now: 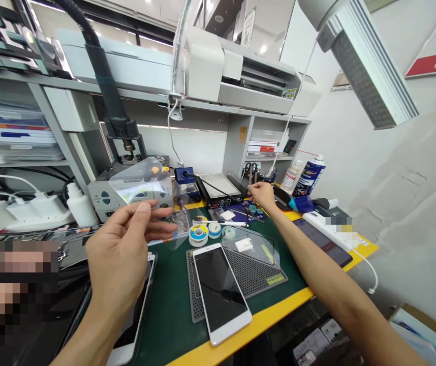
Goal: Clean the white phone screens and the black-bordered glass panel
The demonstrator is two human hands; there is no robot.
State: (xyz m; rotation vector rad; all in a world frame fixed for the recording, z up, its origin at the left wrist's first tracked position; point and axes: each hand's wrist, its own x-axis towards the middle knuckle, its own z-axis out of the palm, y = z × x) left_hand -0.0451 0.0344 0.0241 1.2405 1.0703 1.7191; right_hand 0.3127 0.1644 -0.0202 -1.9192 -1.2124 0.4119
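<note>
two bare hands out over the worktop (271, 316) and its green mat (168, 310). holds a clear film sheet (137, 180) up in the left hand (121, 249), well above the mat, thumb on the near face and fingers (162, 229) behind it, pinching its lower edge (sheet tilted, glare across the top). reaches far back with the right hand (262, 195), arm stretched across the mat, fingertips (251, 192) drawn close together over a clutter of small tools (243, 212) beside the black heating plate (220, 187); cannot tell whether pinching anything. lying flat between the two arms, a white phone (221, 290), screen up and dark, resting on a grey mesh pad (254, 274). just behind the pad, two solder spools (198, 235) side by side. under the left wrist, a second white phone (137, 310), partly hidden. at the back right, a blue spray can (310, 175) upright next to a small clear bottle (292, 177). overhead right, a ribbed lamp head (370, 66). left of the film, a white squeeze bottle (79, 203) standing by a grey station box (103, 195).
</note>
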